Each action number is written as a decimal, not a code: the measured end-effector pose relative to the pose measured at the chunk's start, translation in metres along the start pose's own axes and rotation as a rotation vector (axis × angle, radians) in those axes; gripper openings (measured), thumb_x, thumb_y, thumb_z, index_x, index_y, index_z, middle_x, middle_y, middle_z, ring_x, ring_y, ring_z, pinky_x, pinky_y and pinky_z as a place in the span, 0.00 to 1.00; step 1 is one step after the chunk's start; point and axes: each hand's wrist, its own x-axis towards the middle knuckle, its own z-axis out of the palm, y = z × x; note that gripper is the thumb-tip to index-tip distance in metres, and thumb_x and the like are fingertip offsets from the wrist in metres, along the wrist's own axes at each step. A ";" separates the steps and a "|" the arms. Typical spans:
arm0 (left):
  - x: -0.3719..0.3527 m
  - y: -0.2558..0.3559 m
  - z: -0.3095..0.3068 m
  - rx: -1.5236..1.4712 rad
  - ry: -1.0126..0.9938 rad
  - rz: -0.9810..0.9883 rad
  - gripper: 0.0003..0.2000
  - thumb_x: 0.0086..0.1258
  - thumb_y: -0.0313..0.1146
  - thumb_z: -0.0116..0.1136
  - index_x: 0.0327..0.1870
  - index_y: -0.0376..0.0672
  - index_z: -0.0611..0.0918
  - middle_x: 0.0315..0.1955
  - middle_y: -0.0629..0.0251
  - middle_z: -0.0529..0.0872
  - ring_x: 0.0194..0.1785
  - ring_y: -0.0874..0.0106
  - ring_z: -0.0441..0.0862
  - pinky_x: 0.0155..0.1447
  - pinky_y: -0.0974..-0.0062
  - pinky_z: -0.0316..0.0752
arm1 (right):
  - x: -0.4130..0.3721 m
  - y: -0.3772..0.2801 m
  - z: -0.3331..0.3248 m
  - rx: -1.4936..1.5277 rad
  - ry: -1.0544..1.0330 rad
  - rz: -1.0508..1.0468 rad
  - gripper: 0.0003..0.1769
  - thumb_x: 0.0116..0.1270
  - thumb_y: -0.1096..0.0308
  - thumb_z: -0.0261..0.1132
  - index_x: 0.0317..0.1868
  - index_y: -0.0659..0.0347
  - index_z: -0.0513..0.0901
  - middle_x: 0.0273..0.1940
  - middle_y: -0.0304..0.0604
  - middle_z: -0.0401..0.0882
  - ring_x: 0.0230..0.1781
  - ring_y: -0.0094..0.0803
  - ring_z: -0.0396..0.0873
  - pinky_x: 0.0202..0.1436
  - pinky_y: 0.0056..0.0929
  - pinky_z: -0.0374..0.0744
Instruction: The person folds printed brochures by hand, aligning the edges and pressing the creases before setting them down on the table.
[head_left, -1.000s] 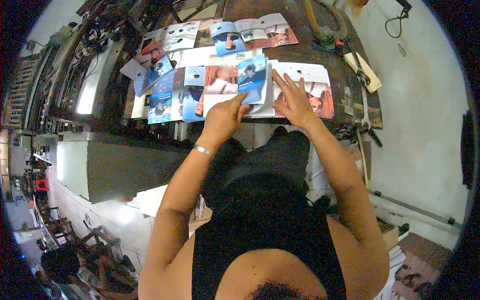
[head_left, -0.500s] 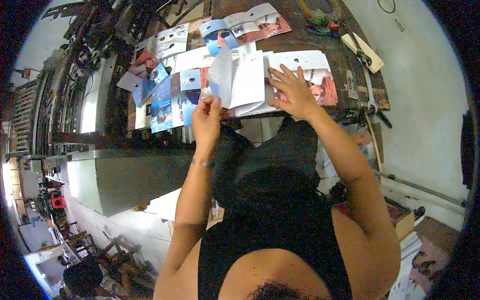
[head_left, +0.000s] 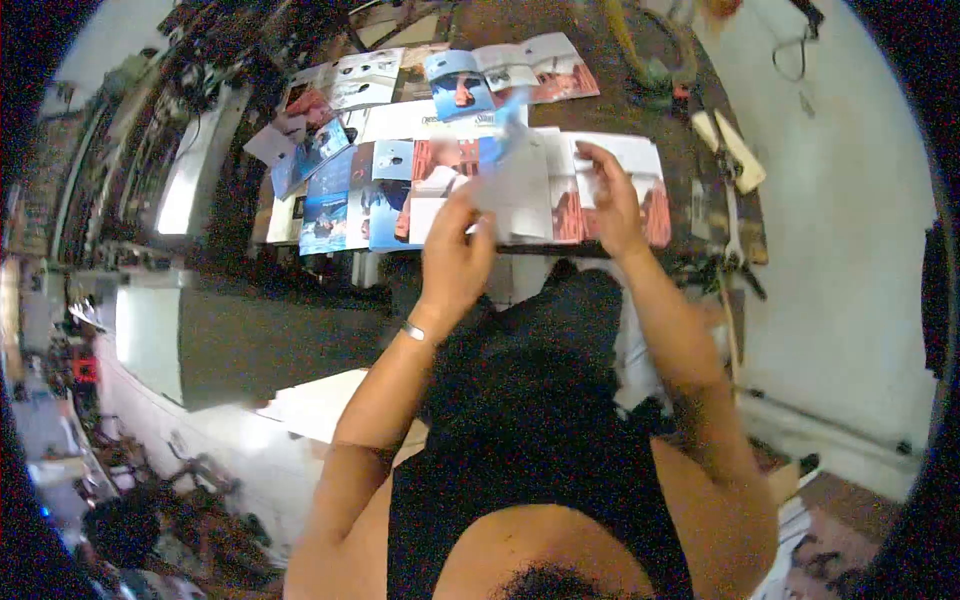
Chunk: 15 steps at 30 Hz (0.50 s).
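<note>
My left hand (head_left: 458,250), with a bracelet at the wrist, pinches the lower edge of a folded printed leaflet (head_left: 520,185). The leaflet is smeared by motion and shows white with a blue part. My right hand (head_left: 617,205) is raised a little over the leaflets on the right, its fingers bent and apart, apparently holding nothing. Beneath it lies a white and red printed leaflet (head_left: 648,158). Left of my left hand, blue printed leaflets (head_left: 330,205) overlap along the table's near edge.
More leaflets (head_left: 540,70) lie across the back of the dark table (head_left: 640,110). A wrench (head_left: 733,215) and a pale wooden piece (head_left: 740,150) lie at its right edge. Dark machinery (head_left: 240,110) stands to the left, and a grey cabinet (head_left: 270,345) stands below it.
My left hand has moved right with the leaflet, which swings over to the right. My right hand has lifted from the pages, and its fingers have curled. The camera view has shifted slightly.
</note>
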 end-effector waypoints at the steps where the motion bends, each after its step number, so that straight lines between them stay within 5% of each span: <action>1: -0.001 0.009 0.008 -0.030 -0.012 0.081 0.13 0.77 0.29 0.62 0.59 0.39 0.84 0.62 0.50 0.85 0.62 0.54 0.86 0.61 0.63 0.84 | 0.002 -0.020 -0.003 0.269 -0.084 0.141 0.54 0.72 0.25 0.61 0.82 0.59 0.66 0.66 0.48 0.81 0.66 0.42 0.79 0.74 0.45 0.75; 2: -0.004 0.019 0.018 -0.061 -0.030 0.158 0.15 0.75 0.29 0.64 0.61 0.42 0.84 0.66 0.49 0.83 0.66 0.49 0.84 0.65 0.61 0.83 | 0.003 -0.034 -0.007 0.529 -0.165 0.304 0.54 0.73 0.25 0.60 0.83 0.59 0.64 0.65 0.46 0.81 0.65 0.39 0.80 0.71 0.42 0.77; 4: -0.003 0.034 0.031 -0.031 -0.139 0.279 0.18 0.73 0.28 0.68 0.63 0.47 0.85 0.74 0.50 0.77 0.71 0.48 0.81 0.70 0.58 0.82 | -0.008 -0.030 -0.011 0.741 0.067 0.550 0.38 0.78 0.48 0.68 0.80 0.59 0.70 0.63 0.45 0.85 0.57 0.35 0.85 0.63 0.37 0.83; 7: -0.003 0.039 0.051 -0.017 -0.217 0.423 0.23 0.71 0.26 0.69 0.67 0.50 0.82 0.77 0.51 0.73 0.72 0.47 0.80 0.69 0.58 0.83 | -0.005 -0.027 -0.032 0.508 -0.025 0.670 0.29 0.68 0.73 0.73 0.69 0.63 0.80 0.57 0.46 0.89 0.54 0.38 0.89 0.63 0.40 0.85; 11: -0.008 0.033 0.072 -0.090 -0.219 0.442 0.29 0.69 0.23 0.66 0.73 0.51 0.78 0.77 0.52 0.73 0.73 0.48 0.79 0.68 0.58 0.84 | -0.012 -0.030 -0.043 0.718 0.095 0.679 0.26 0.66 0.77 0.71 0.65 0.64 0.81 0.54 0.49 0.90 0.50 0.43 0.91 0.59 0.46 0.89; 15: -0.004 0.033 0.075 -0.127 -0.252 0.420 0.34 0.71 0.23 0.64 0.79 0.50 0.72 0.76 0.53 0.76 0.75 0.49 0.78 0.76 0.53 0.76 | -0.025 -0.011 -0.057 0.811 0.017 0.668 0.26 0.72 0.75 0.65 0.70 0.59 0.75 0.60 0.47 0.87 0.62 0.42 0.86 0.70 0.46 0.82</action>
